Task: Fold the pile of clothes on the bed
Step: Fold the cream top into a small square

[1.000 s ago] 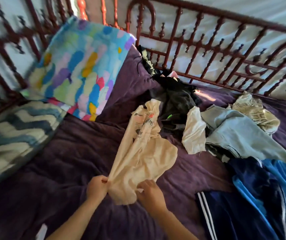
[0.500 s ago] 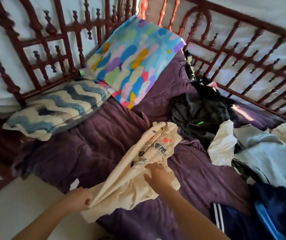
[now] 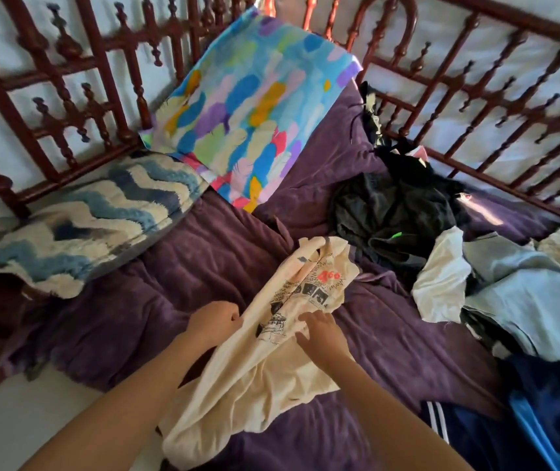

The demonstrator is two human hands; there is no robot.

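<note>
Cream printed T-shirt (image 3: 271, 362) lies crumpled on the purple bedspread (image 3: 176, 283) at the near edge of the bed, between both hands. Left grip (image 3: 215, 321): fingers curled, clutching the shirt's left edge. Right grip (image 3: 322, 334): fingers on the print; pinching or only touching — cannot tell. Clothes pile (image 3: 509, 294) sits to the right — dark garment (image 3: 397, 212) at its far end.
</note>
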